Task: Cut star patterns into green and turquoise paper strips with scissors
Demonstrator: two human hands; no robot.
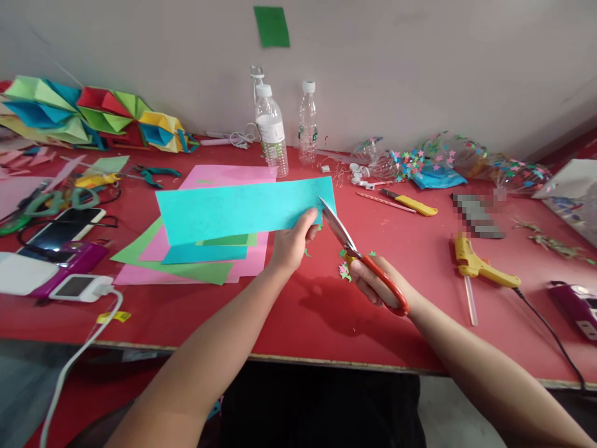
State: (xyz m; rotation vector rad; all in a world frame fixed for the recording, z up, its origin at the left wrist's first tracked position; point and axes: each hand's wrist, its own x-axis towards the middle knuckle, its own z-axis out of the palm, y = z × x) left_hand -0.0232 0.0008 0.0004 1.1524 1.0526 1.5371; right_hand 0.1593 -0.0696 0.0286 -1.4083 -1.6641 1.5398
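My left hand [293,241] pinches a long turquoise paper strip [233,210] near its lower right corner, holding it up above the table. Red-handled scissors [342,233] are gripped in my right hand [375,280]. Their blade tips meet the right end of the strip; whether they have cut into it I cannot tell. Beneath the right hand lie small pink and green paper stars [345,271]. Under the strip, on the red table, is a stack of pink, green and blue sheets, with a green sheet [196,271] showing at the front.
Plastic bottles [274,134] stand by the wall. To the right lie a yellow cutter knife [415,204], a yellow glue gun [487,269] and star-covered bottle pieces [410,165]. On the left are folded paper shapes [107,109], pliers [158,174], a phone [65,231] and a white cable [77,354].
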